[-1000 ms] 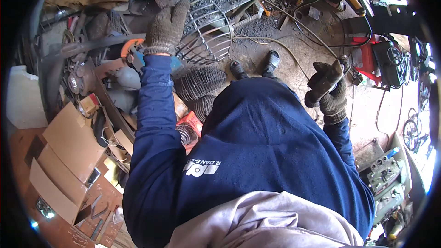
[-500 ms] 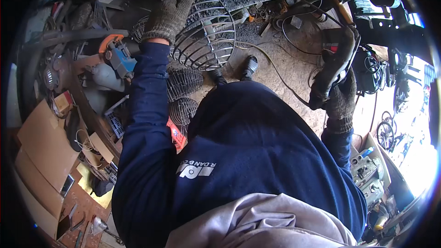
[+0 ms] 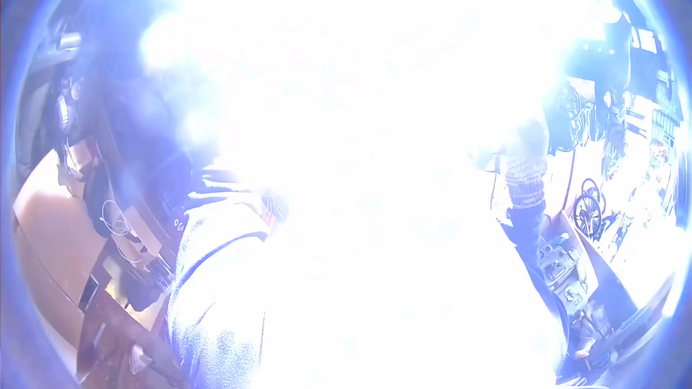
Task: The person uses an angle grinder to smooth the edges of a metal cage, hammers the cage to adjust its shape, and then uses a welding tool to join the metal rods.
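A white-blue glare covers most of the head view. My right hand (image 3: 526, 162), in a knitted work glove, shows mainly at the wrist; its fingers are washed out. Half a second earlier that hand was closed round a dark curved object, which the glare now hides. Of my left arm only part of the sleeve (image 3: 216, 281) shows, bleached pale. My left hand is lost in the brightness, as is the round wire basket it lay against a moment before. Whether either hand still holds anything cannot be seen.
Brown cardboard (image 3: 54, 223) leans at the left, with a thin white cable (image 3: 119, 227) beside it. At the right lie a grey metal machine part (image 3: 562, 263) and small spoked wheels (image 3: 587, 214). Strong light comes from the far right.
An intense flash has whitened the middle of the view, hiding the wire basket, the floor, my left hand and the dark object. My right wrist has shifted slightly left in the picture.
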`<state>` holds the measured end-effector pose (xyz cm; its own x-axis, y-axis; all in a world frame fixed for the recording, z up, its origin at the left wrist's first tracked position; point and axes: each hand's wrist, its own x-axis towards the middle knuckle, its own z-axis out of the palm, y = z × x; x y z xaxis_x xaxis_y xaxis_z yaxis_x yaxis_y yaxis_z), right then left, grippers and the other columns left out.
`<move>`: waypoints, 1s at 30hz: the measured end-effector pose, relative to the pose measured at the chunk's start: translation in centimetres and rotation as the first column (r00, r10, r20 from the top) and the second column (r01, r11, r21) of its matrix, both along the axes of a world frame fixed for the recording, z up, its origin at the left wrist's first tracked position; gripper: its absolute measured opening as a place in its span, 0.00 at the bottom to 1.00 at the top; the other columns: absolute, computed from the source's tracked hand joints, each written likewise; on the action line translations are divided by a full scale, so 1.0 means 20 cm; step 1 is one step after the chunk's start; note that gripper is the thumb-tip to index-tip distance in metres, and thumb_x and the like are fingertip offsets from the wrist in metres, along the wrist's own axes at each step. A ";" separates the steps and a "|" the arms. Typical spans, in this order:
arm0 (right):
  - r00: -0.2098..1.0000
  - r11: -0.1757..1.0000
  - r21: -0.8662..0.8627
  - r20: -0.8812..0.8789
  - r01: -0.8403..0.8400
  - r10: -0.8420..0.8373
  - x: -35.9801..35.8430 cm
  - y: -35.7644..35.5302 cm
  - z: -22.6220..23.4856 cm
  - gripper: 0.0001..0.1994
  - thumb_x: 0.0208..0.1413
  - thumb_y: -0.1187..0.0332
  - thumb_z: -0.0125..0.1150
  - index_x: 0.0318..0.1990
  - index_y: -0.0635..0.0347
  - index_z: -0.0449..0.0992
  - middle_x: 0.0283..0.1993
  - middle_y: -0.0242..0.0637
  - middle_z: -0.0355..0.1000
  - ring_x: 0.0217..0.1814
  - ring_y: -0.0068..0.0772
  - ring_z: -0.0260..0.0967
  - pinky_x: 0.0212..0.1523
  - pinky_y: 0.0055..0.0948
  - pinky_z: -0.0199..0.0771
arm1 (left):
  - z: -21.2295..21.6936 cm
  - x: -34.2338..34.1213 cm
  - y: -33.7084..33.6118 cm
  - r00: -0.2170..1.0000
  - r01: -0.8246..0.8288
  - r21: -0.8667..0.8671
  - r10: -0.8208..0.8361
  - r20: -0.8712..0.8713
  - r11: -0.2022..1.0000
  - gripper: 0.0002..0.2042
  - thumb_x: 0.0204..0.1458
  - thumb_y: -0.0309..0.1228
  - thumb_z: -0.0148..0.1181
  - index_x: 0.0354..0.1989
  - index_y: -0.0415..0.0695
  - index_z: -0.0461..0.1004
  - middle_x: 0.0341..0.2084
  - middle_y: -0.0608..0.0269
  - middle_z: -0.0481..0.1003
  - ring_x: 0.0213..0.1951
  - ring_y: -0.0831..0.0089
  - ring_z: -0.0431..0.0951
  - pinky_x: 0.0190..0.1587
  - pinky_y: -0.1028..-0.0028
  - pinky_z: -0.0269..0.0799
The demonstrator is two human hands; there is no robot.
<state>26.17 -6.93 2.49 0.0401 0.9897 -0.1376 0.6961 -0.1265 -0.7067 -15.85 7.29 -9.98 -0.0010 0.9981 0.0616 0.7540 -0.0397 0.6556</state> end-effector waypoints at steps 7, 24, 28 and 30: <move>0.881 0.990 -0.033 -0.454 0.134 -0.134 -0.02 -0.06 -0.06 0.27 0.57 0.62 0.67 0.60 0.61 0.66 0.49 0.32 0.74 0.48 0.25 0.74 0.45 0.27 0.76 | -0.02 -0.06 -0.03 0.997 0.075 0.057 -0.076 0.006 0.996 0.24 0.61 0.48 0.55 0.57 0.41 0.72 0.46 0.50 0.79 0.49 0.56 0.78 0.54 0.62 0.71; 0.891 0.987 -0.155 -0.443 0.031 -0.097 0.02 -0.12 -0.15 0.33 0.51 0.54 0.72 0.60 0.63 0.67 0.50 0.38 0.74 0.51 0.31 0.74 0.52 0.33 0.74 | 0.11 -0.01 -0.08 0.996 -0.036 0.000 0.036 -0.082 0.999 0.27 0.58 0.54 0.56 0.55 0.43 0.73 0.41 0.44 0.79 0.44 0.44 0.78 0.49 0.56 0.72; 0.948 0.998 -0.068 -0.316 0.018 -0.039 0.07 -0.10 -0.19 0.34 0.51 0.49 0.71 0.59 0.63 0.67 0.49 0.37 0.74 0.49 0.31 0.74 0.51 0.33 0.74 | 0.09 0.03 -0.14 0.974 -0.155 0.136 0.128 0.186 0.978 0.32 0.58 0.53 0.56 0.59 0.36 0.69 0.47 0.37 0.77 0.54 0.42 0.74 0.59 0.57 0.68; 0.954 1.000 0.012 -0.301 0.013 -0.009 0.09 -0.11 -0.19 0.36 0.52 0.46 0.70 0.59 0.63 0.67 0.49 0.36 0.74 0.50 0.30 0.73 0.51 0.32 0.74 | 0.07 0.04 -0.10 0.990 -0.138 0.317 0.124 0.064 0.938 0.30 0.58 0.55 0.53 0.51 0.36 0.75 0.44 0.38 0.78 0.51 0.42 0.76 0.56 0.56 0.70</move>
